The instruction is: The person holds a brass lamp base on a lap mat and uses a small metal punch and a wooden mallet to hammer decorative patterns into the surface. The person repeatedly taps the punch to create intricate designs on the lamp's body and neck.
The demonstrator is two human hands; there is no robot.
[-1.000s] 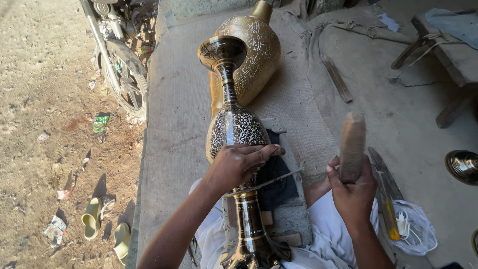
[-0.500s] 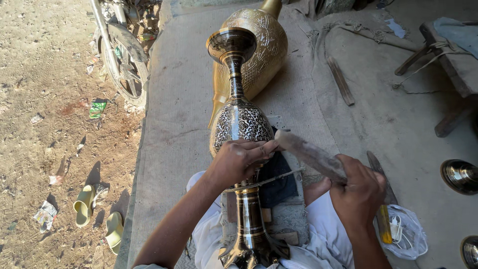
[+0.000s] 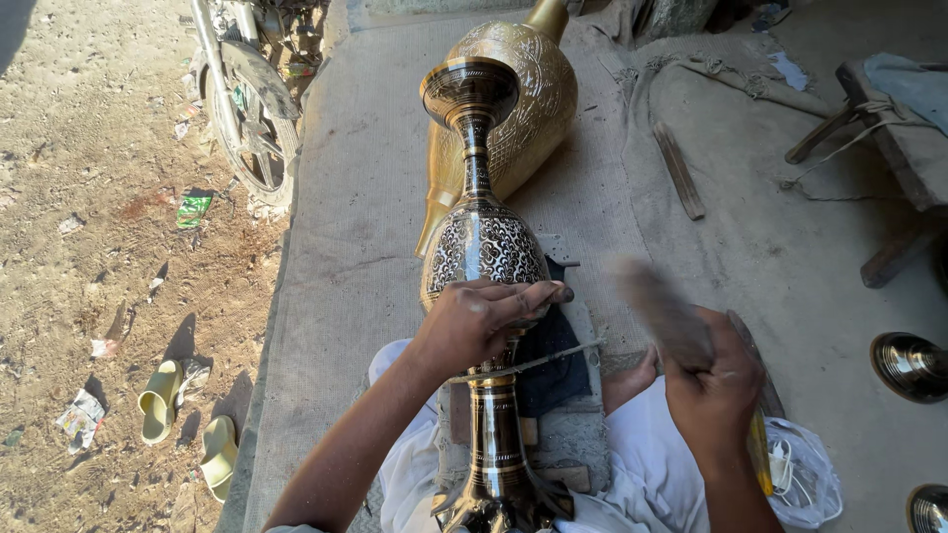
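Observation:
A tall brass vase [image 3: 481, 242] with black engraved patterns lies lengthwise in front of me, its flared mouth pointing away. My left hand [image 3: 484, 321] rests on its belly and pinches a thin metal chisel [image 3: 553, 358] that lies across the vase's neck. My right hand [image 3: 716, 380] grips a wooden mallet [image 3: 660, 309], blurred with motion, raised to the right of the chisel and apart from it. A dark cloth [image 3: 558, 355] lies under the vase.
A second, plain golden vase [image 3: 528, 94] lies behind the first on the grey mat [image 3: 365, 217]. A motorcycle wheel [image 3: 247, 118] stands at the left edge. Sandals [image 3: 163, 400] lie on the dirt. Metal bowls [image 3: 908, 365] and a wooden bench [image 3: 889, 118] are at the right.
The mallet swung down from upright toward the chisel a moment ago and now sits a little higher and to the right, blurred. My left hand has stayed on the vase.

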